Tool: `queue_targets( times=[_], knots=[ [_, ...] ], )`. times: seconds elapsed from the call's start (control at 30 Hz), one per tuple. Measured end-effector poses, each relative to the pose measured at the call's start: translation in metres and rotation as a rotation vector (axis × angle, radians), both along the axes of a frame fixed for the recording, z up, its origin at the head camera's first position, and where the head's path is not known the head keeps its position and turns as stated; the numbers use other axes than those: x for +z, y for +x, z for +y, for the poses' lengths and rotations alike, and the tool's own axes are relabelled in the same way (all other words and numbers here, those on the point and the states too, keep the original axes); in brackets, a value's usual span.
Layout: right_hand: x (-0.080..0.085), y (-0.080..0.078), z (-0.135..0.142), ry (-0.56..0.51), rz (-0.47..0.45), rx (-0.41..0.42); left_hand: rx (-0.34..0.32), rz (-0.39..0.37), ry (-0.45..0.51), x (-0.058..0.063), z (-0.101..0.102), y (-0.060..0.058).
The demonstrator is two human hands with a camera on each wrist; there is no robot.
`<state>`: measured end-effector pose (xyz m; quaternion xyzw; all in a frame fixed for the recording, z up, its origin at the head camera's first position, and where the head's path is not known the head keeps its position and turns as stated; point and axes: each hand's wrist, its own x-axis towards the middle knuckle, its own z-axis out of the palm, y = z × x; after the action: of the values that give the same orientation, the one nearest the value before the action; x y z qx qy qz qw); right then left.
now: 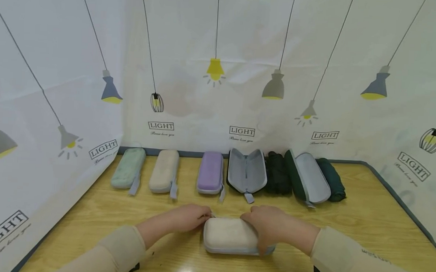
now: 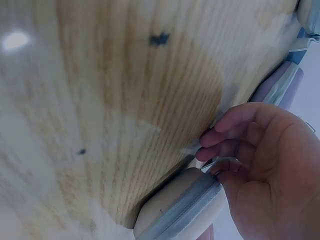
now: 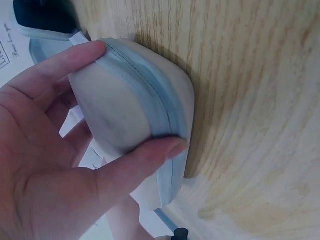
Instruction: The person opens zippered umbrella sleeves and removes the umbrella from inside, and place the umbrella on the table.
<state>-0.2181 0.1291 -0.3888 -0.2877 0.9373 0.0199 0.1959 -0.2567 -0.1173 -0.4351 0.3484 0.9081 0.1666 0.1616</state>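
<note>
A cream zip case (image 1: 230, 235) with a grey zipper band lies flat on the table in front of me, its long side running left to right. At its back left corner, my left hand (image 1: 189, 218) pinches the zipper pull between thumb and fingers; the fingers hide most of the pull. The left wrist view shows the zipper band (image 2: 181, 212) running along the case's side up to that hand. My right hand (image 1: 269, 226) grips the other end. Its thumb (image 3: 150, 155) presses on the zipper band in the right wrist view, with the fingers over the far side. The zipper looks closed along the part I see.
Along the back edge stand a green case (image 1: 128, 167), another cream case (image 1: 164, 171), a purple case (image 1: 210, 172) and two opened cases, one grey-lined (image 1: 246, 171) and one dark green (image 1: 311, 176). Beside them lie a black bundle (image 1: 277, 175) and a dark green bundle (image 1: 331, 179).
</note>
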Motion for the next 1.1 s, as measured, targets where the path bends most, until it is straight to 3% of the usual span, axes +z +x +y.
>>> queue_targets(
  times=[0.3, 0.47, 0.67, 0.77, 0.9, 1.0, 1.1],
  knots=[
    [-0.002, 0.002, 0.000, 0.024, 0.009, -0.024, -0.045, 0.198, -0.132, 0.003, -0.004, 0.016],
    [-0.001, 0.004, 0.006, 0.029, 0.031, -0.018, -0.067, 0.259, -0.174, 0.008, -0.006, 0.025],
    [0.002, 0.007, 0.011, 0.009, -0.012, -0.087, -0.080, 0.323, -0.161, 0.011, -0.004, 0.039],
    [0.004, 0.010, 0.011, -0.003, 0.011, -0.126, -0.054, 0.330, -0.138, 0.013, 0.000, 0.045],
    [0.003, 0.014, 0.010, -0.051, 0.022, -0.145, -0.005, 0.282, -0.104, 0.012, 0.005, 0.049],
    [0.001, 0.015, 0.015, -0.091, -0.022, -0.131, 0.052, 0.255, -0.080, 0.009, 0.008, 0.050],
    [0.000, 0.014, 0.027, -0.123, -0.069, -0.047, 0.090, 0.233, -0.060, 0.005, 0.010, 0.051]
  ],
)
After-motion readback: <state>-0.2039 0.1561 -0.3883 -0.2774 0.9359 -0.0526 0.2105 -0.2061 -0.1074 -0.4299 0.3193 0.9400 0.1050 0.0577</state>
